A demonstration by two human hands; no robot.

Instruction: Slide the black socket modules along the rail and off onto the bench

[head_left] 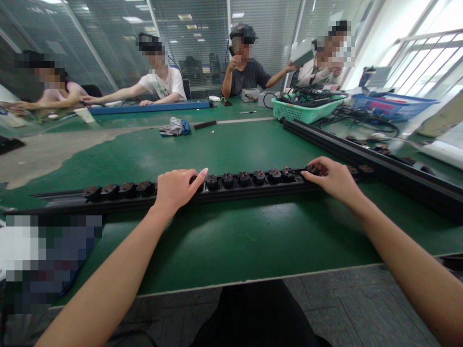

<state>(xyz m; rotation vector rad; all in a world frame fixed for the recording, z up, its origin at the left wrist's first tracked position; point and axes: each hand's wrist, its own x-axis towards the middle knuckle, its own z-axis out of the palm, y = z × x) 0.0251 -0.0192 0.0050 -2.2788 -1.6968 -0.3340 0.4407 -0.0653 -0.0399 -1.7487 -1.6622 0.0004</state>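
Socket rail [238, 193] runs crosswise over the green tabletop [253, 226], from about 10 o'clock to 2 o'clock, its open side up. At 10 o'clock, a group of black socket modules [128, 190] sits in the channel; a few look slightly uneven, so one might be poorly seated and stand proud or catch on a neighbour. At 11 o'clock, the left hand [175, 188] bends over the rail, thumb raised beside a mostly hidden module; whether its fingers clamp that piece or merely steady the rail, I cannot tell. A crumpled glove [175, 126] lies farther off, also towards 11.

At 12 o'clock, more modules fill the stretch between the hands. Pressure on one end without support at the other could make the rail slide or roll, spoiling their alignment. At 1 o'clock, the right hand [334, 180] has thumb and fingers together on a dark module [311, 170] at the channel; a tilted push could jam it or pinch a fingertip against the edge. Towards 2 o'clock, a second black rail [383, 168] slants close by, so a rightward slip could knock the two together.
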